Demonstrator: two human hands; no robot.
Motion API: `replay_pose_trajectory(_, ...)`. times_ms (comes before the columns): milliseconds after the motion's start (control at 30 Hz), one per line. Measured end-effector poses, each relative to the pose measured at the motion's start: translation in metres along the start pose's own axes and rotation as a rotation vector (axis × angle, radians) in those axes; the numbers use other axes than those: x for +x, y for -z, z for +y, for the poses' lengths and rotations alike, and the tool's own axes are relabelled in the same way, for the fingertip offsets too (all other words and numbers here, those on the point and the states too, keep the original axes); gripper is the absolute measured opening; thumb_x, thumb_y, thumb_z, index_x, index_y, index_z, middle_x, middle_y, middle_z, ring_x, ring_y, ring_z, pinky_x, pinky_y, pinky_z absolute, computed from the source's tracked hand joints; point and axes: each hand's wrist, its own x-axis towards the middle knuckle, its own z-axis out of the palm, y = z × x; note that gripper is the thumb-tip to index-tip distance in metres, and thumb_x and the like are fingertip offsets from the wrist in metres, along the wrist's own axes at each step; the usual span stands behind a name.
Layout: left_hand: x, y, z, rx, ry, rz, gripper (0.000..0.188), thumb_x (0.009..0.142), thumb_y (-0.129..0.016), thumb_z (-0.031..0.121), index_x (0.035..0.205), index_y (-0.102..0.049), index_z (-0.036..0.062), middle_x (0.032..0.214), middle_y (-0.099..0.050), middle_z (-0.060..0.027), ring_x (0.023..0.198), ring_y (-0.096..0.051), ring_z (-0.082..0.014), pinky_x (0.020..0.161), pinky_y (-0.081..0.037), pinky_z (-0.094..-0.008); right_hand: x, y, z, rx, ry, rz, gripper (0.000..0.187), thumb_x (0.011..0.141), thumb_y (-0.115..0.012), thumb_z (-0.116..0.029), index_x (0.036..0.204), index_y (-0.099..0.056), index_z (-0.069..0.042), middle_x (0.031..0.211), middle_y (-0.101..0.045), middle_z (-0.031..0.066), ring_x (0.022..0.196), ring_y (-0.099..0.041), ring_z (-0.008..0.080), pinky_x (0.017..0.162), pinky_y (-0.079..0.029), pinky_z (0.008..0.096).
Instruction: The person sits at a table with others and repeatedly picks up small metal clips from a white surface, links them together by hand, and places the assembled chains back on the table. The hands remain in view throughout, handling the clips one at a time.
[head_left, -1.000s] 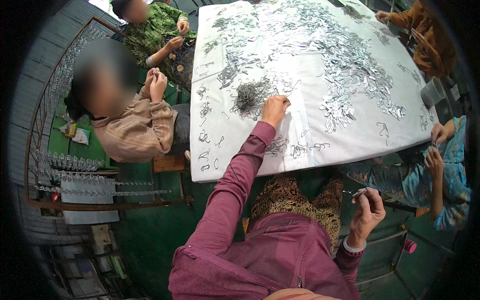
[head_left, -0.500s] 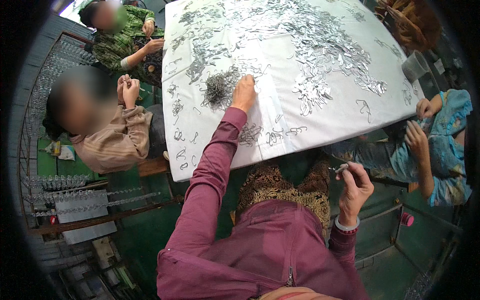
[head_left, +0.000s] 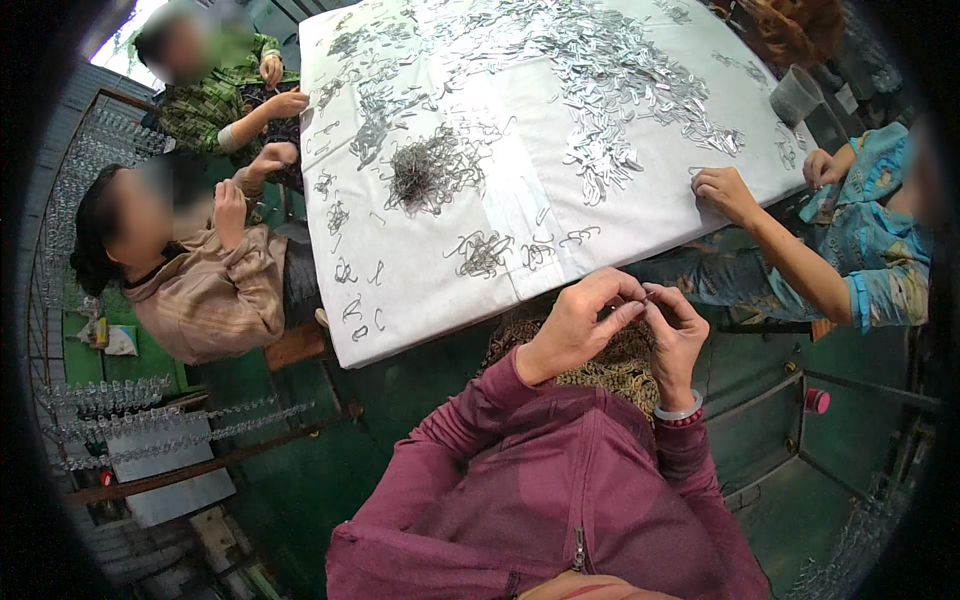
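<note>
A white-covered tabletop (head_left: 440, 300) takes up much of the room in front of me, one corner pointing toward the seated worker in the maroon top. Silvery metal pieces (head_left: 620, 90) are strewn over its far half, thickest right of the middle. Around it I see a person in a tan jacket (head_left: 210, 300) on the left, another in patterned green (head_left: 200, 115) beyond, and a person in blue (head_left: 880, 280) at the right, one arm reaching onto the cloth.

Left of the centre sits a dark tangle of thin bent wires (head_left: 420, 175). The worker's left hand (head_left: 575, 325) and right hand (head_left: 678, 345) meet just off the near edge, above the lap, fingertips pinched together. A clear plastic cup (head_left: 796, 96) stands near the right edge, and a looser clump of wires (head_left: 482, 256) lies nearer the worker. A pale bangle (head_left: 680, 408) circles the right wrist. Between both sets of fingertips is a small piece (head_left: 643, 299), mostly hidden, so I can't make out its shape.
</note>
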Motion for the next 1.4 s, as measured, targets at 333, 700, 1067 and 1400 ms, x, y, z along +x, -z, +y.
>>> replay_pose_trajectory(333, 0.002, -0.005, -0.004, 0.255, -0.194, 0.135, 0.014, 0.079, -0.065, -0.001, 0.091, -0.059, -0.0005, 0.095, -0.059, -0.0117, 0.087, -0.06, -0.0226, 0.073, -0.049, -0.0307, -0.006, -0.005, -0.006, -0.1, 0.159, -0.008, 0.014, 0.082, -0.06, 0.008, 0.094, -0.064, 0.003, 0.086, -0.06, 0.0035, 0.071, -0.057, 0.0078, 0.061, -0.044, 0.0187)
replay_pose_trajectory(700, 0.0, -0.008, -0.02, 0.09, -0.086, 0.165, 0.01, 0.087, -0.057, -0.002, 0.097, -0.058, -0.0018, 0.094, -0.064, -0.0097, 0.088, -0.063, -0.0163, 0.079, -0.049, -0.0274, 0.041, 0.013, -0.006, -0.109, 0.071, 0.123, 0.022, 0.089, -0.056, -0.002, 0.109, -0.061, 0.005, 0.087, -0.064, 0.0101, 0.07, -0.059, 0.0117, 0.062, -0.047, 0.0232)
replay_pose_trajectory(1067, -0.012, -0.001, -0.014, 0.245, -0.099, 0.168, 0.015, 0.083, -0.061, -0.004, 0.097, -0.059, 0.0, 0.093, -0.062, -0.01, 0.087, -0.062, -0.02, 0.076, -0.048, -0.029, 0.2, -0.045, 0.122, -0.995, 0.315, -0.185, 0.035, 0.07, -0.056, 0.001, 0.105, -0.058, 0.001, 0.084, -0.062, 0.025, 0.08, -0.059, 0.0408, 0.072, -0.046, 0.0437)
replay_pose_trajectory(1400, -0.022, 0.001, -0.018, 0.218, -0.105, 0.24, 0.014, 0.084, -0.062, 0.001, 0.097, -0.059, -0.0007, 0.091, -0.061, -0.011, 0.085, -0.061, -0.0212, 0.076, -0.048, -0.0303, 0.17, -0.02, 0.094, -0.604, 0.111, -0.191, 0.023, 0.073, -0.061, -0.001, 0.095, -0.065, 0.004, 0.08, -0.066, 0.0137, 0.067, -0.062, 0.0194, 0.063, -0.049, 0.03)
